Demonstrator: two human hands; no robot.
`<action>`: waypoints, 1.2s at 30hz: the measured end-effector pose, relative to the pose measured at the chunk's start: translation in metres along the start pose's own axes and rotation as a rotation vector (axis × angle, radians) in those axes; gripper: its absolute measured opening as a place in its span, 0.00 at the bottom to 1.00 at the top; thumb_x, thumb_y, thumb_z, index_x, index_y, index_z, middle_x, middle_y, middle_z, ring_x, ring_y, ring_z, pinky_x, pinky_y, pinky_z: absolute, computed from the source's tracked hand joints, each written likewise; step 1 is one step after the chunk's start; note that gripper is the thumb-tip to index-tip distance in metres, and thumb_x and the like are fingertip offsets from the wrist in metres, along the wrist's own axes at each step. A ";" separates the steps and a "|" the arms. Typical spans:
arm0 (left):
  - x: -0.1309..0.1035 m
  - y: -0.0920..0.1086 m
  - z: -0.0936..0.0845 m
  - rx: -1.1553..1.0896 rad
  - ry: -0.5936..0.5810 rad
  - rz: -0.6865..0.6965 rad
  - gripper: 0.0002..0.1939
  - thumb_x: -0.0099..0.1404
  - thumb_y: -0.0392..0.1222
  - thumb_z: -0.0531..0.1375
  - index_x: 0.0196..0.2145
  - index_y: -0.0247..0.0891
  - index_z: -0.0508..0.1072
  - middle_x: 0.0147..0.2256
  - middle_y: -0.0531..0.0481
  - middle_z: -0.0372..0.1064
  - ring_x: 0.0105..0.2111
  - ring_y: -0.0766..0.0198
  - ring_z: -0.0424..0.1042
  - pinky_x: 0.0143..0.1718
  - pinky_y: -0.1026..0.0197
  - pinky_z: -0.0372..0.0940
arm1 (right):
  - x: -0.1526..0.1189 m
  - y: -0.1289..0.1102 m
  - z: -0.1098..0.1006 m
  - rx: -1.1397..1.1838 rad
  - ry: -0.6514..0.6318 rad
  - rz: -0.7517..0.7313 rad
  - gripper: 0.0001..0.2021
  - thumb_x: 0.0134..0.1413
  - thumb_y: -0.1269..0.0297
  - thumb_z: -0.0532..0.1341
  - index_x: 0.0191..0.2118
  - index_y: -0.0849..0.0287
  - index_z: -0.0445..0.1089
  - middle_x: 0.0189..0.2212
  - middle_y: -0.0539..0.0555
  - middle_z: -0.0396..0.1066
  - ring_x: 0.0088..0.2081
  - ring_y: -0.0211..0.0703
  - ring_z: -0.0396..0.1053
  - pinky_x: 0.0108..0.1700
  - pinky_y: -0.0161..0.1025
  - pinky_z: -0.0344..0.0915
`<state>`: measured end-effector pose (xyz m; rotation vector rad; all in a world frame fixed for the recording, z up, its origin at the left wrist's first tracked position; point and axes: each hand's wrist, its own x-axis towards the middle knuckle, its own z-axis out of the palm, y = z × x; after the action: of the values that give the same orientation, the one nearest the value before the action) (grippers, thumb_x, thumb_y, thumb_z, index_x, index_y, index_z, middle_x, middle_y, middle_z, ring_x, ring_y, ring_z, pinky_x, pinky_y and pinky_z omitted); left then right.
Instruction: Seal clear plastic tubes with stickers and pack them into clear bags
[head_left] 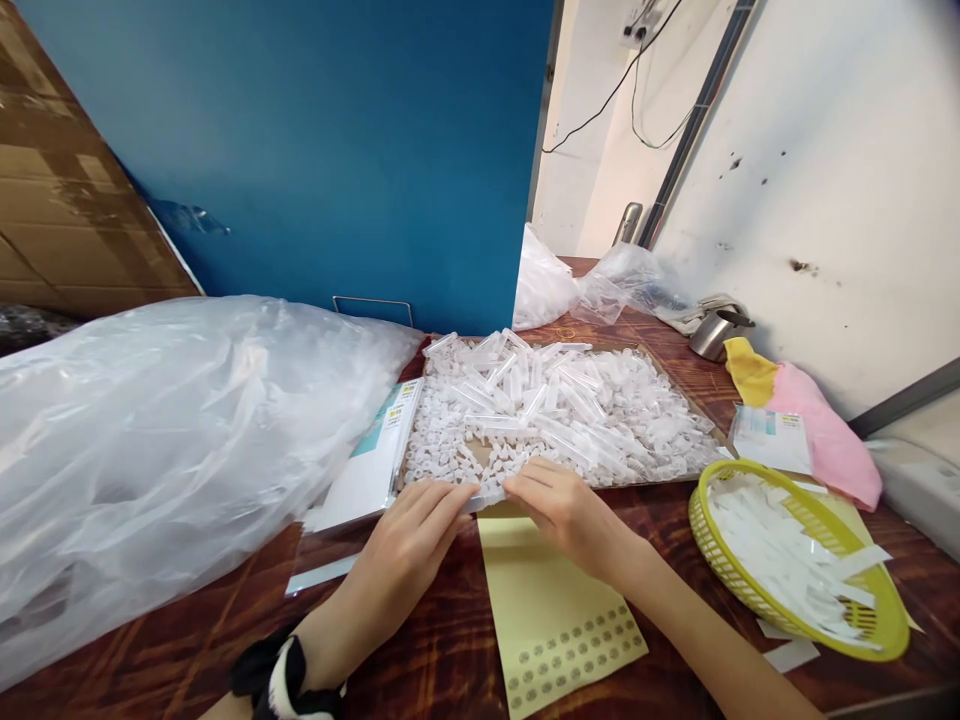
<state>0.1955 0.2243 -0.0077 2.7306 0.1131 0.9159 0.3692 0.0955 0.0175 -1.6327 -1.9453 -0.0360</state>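
Behind the left part of the cardboard tray (486, 452), the blue panel (315, 150) stands in front of you. Your dark reddish-brown bench (442, 620) carries the tray and spreads out on your side of it. The big clear plastic bag (172, 440) sprawls to the tray's left, with white-and-teal packets (367, 470) between the two. Inside the tray you have a heap of clear tubes (525, 390) among many smaller whitish pieces (442, 455). Right of the tray and nearer you sits the yellow basket (701, 530), holding white strips (772, 540). Beyond the basket, also right of the tray, lies the pink cloth (829, 430). In front of the tray rests your yellow sheet (555, 590), dotted with rows of small round marks. Your left hand (424, 525) and right hand (566, 515) meet at the tray's front edge, the fingers of both pinching a small clear piece (491, 496), one end each. The metal cup (716, 333) lies tipped beyond the tray's right side.
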 end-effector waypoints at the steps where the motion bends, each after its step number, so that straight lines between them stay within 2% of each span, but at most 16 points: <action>1: 0.000 0.001 0.000 0.026 -0.006 0.015 0.11 0.69 0.35 0.50 0.48 0.34 0.65 0.37 0.46 0.68 0.36 0.60 0.67 0.39 0.58 0.64 | 0.000 0.000 0.000 -0.050 -0.016 -0.034 0.13 0.63 0.75 0.47 0.34 0.65 0.68 0.27 0.56 0.67 0.31 0.43 0.62 0.32 0.38 0.61; 4: -0.002 0.002 0.001 0.045 0.023 0.034 0.10 0.69 0.36 0.50 0.45 0.33 0.66 0.35 0.46 0.69 0.34 0.61 0.67 0.37 0.59 0.64 | 0.000 -0.003 0.003 -0.083 0.013 -0.068 0.15 0.63 0.75 0.46 0.31 0.65 0.68 0.24 0.56 0.65 0.30 0.42 0.60 0.30 0.37 0.59; 8: -0.003 0.001 0.004 0.044 0.096 0.047 0.09 0.69 0.35 0.50 0.44 0.34 0.67 0.35 0.46 0.69 0.34 0.62 0.68 0.37 0.61 0.65 | 0.004 -0.008 0.012 -0.003 0.049 -0.056 0.16 0.63 0.74 0.47 0.30 0.65 0.69 0.23 0.55 0.65 0.28 0.41 0.60 0.30 0.37 0.59; 12: 0.000 0.000 0.007 -0.012 0.127 -0.020 0.10 0.69 0.38 0.51 0.45 0.36 0.68 0.36 0.47 0.71 0.36 0.62 0.70 0.39 0.61 0.65 | 0.012 -0.001 0.003 0.239 0.093 0.074 0.10 0.62 0.67 0.54 0.33 0.62 0.71 0.26 0.52 0.71 0.29 0.38 0.66 0.32 0.35 0.62; 13: 0.001 -0.001 0.008 -0.022 0.128 -0.041 0.11 0.69 0.39 0.51 0.46 0.37 0.68 0.37 0.47 0.71 0.37 0.62 0.70 0.39 0.61 0.66 | 0.012 0.006 -0.004 0.257 0.109 0.148 0.09 0.61 0.65 0.56 0.33 0.60 0.72 0.26 0.51 0.72 0.29 0.37 0.67 0.32 0.34 0.62; 15: 0.002 -0.002 0.010 -0.032 0.123 -0.062 0.11 0.69 0.41 0.52 0.46 0.38 0.69 0.38 0.47 0.72 0.37 0.61 0.71 0.39 0.60 0.66 | 0.009 0.026 -0.022 0.152 0.188 0.336 0.10 0.59 0.62 0.57 0.30 0.58 0.71 0.25 0.49 0.72 0.28 0.38 0.67 0.31 0.34 0.62; 17: 0.002 -0.003 0.012 -0.035 0.122 -0.067 0.11 0.68 0.43 0.52 0.45 0.39 0.70 0.38 0.48 0.73 0.37 0.60 0.71 0.39 0.59 0.66 | 0.000 0.052 -0.041 -0.101 0.396 0.539 0.11 0.59 0.64 0.57 0.26 0.58 0.69 0.23 0.52 0.70 0.29 0.41 0.66 0.32 0.37 0.60; 19: 0.002 -0.004 0.015 -0.041 0.123 -0.082 0.12 0.68 0.44 0.52 0.45 0.39 0.70 0.38 0.47 0.73 0.37 0.60 0.71 0.39 0.59 0.66 | -0.014 0.078 -0.054 -0.230 0.503 0.644 0.13 0.58 0.67 0.57 0.22 0.58 0.66 0.23 0.56 0.68 0.34 0.47 0.65 0.34 0.41 0.58; 22: 0.002 -0.005 0.016 -0.037 0.092 -0.082 0.13 0.69 0.46 0.52 0.45 0.39 0.70 0.38 0.47 0.73 0.37 0.59 0.71 0.39 0.58 0.66 | -0.034 0.104 -0.060 -0.333 0.537 0.734 0.15 0.52 0.66 0.61 0.17 0.58 0.64 0.22 0.59 0.65 0.38 0.54 0.62 0.36 0.45 0.57; 25: 0.001 -0.005 0.015 -0.030 0.068 -0.088 0.13 0.69 0.45 0.51 0.45 0.39 0.70 0.39 0.47 0.73 0.37 0.59 0.71 0.39 0.58 0.65 | -0.045 0.116 -0.056 -0.360 0.498 0.760 0.13 0.44 0.62 0.67 0.16 0.58 0.67 0.22 0.58 0.64 0.38 0.56 0.62 0.36 0.48 0.57; 28: -0.001 -0.007 0.014 -0.037 0.069 -0.107 0.12 0.69 0.43 0.52 0.46 0.39 0.69 0.40 0.47 0.72 0.39 0.60 0.70 0.41 0.58 0.64 | -0.047 0.120 -0.053 -0.356 0.476 0.759 0.14 0.39 0.58 0.69 0.16 0.57 0.67 0.21 0.56 0.63 0.38 0.56 0.63 0.37 0.48 0.58; 31: -0.002 -0.007 0.013 -0.052 0.073 -0.113 0.12 0.68 0.42 0.53 0.47 0.39 0.69 0.41 0.47 0.72 0.40 0.60 0.70 0.42 0.58 0.64 | -0.041 0.114 -0.056 -0.339 0.497 0.740 0.13 0.43 0.55 0.65 0.19 0.58 0.67 0.25 0.57 0.66 0.40 0.55 0.63 0.40 0.49 0.60; 34: 0.000 -0.005 0.009 -0.083 0.092 -0.133 0.12 0.68 0.42 0.53 0.47 0.41 0.70 0.40 0.48 0.72 0.40 0.60 0.70 0.42 0.59 0.65 | -0.027 0.093 -0.055 -0.301 0.550 0.706 0.10 0.53 0.57 0.59 0.30 0.59 0.69 0.31 0.58 0.69 0.38 0.50 0.65 0.40 0.46 0.62; 36: 0.002 -0.002 0.006 -0.122 0.107 -0.166 0.12 0.68 0.43 0.53 0.46 0.41 0.70 0.40 0.48 0.73 0.40 0.60 0.71 0.41 0.59 0.66 | -0.016 0.070 -0.049 -0.151 0.543 0.660 0.11 0.55 0.57 0.58 0.36 0.60 0.69 0.31 0.56 0.70 0.32 0.44 0.67 0.35 0.41 0.64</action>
<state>0.2009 0.2256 -0.0117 2.5180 0.2895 0.9864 0.4543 0.0799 0.0267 -2.0274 -0.9731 -0.3317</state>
